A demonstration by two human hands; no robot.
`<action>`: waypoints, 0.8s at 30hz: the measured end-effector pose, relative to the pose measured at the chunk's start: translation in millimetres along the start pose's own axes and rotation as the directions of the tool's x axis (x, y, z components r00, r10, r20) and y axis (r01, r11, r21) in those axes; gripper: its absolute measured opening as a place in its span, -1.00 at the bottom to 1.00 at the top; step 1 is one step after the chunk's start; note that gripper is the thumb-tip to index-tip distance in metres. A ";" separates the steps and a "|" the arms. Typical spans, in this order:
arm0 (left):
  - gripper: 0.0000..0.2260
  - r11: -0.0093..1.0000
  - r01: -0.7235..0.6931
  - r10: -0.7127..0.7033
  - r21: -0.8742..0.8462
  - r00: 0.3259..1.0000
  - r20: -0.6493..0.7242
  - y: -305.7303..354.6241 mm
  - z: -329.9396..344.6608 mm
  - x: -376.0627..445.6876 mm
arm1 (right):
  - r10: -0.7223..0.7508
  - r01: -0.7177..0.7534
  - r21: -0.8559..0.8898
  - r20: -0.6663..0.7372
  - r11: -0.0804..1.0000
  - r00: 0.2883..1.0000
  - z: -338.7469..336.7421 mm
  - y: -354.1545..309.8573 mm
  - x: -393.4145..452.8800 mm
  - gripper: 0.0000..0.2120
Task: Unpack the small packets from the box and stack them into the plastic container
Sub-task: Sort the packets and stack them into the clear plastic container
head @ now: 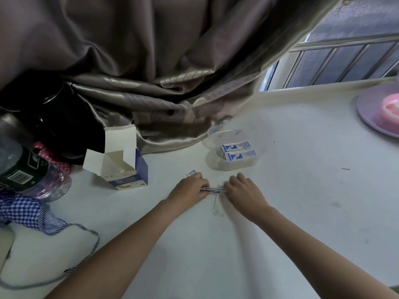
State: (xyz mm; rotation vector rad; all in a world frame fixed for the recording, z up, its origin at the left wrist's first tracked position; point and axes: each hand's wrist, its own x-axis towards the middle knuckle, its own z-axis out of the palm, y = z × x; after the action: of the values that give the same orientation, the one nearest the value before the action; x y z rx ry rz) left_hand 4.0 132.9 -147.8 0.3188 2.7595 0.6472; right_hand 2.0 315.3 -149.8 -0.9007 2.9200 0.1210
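Observation:
A blue-and-white cardboard box [127,169] stands open on the white table, its flaps up. To its right sits a clear plastic container [232,147] with two blue-and-white packets [237,151] lying side by side in it. In front of both, my left hand [191,187] and my right hand [243,192] pinch the two ends of a thin stack of packets [213,190] held edge-on just above the table. One more packet corner [191,173] peeks out behind my left hand's fingers.
A brown curtain [151,72] drapes over the table's back. Dark jars and a labelled bottle [26,171] crowd the left, with checked cloth [23,209] and a cord. A purple plate [375,108] with a pink item sits far right, below a window.

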 end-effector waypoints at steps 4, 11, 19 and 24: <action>-0.84 0.998 0.018 -0.019 -0.063 1.000 -0.005 -2.4 -2.2 0.5 | 0.169 -0.203 0.220 0.161 0.954 0.972 -5.0 10.7 -6.3 -0.82; -0.85 0.993 0.013 -0.012 -0.115 1.000 0.007 3.4 0.5 3.9 | 0.070 -0.118 0.446 0.122 0.887 0.990 -1.5 9.9 -0.1 -0.87; -0.93 0.779 0.075 -0.313 -0.623 0.907 -0.283 26.2 -37.1 28.7 | 0.306 -0.103 0.708 -0.165 0.699 0.937 -43.8 45.6 15.0 -0.94; -0.95 0.701 0.079 -0.409 -0.709 0.859 -0.309 49.5 -51.0 56.3 | 0.487 -0.195 0.801 -0.134 0.566 0.863 -68.6 70.3 41.2 -0.90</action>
State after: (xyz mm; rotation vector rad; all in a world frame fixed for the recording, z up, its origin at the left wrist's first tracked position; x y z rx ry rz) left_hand -57.9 171.5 -93.9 -0.4303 2.6143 1.7573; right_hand -75.5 343.4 -82.4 -0.1816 2.8801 -1.3018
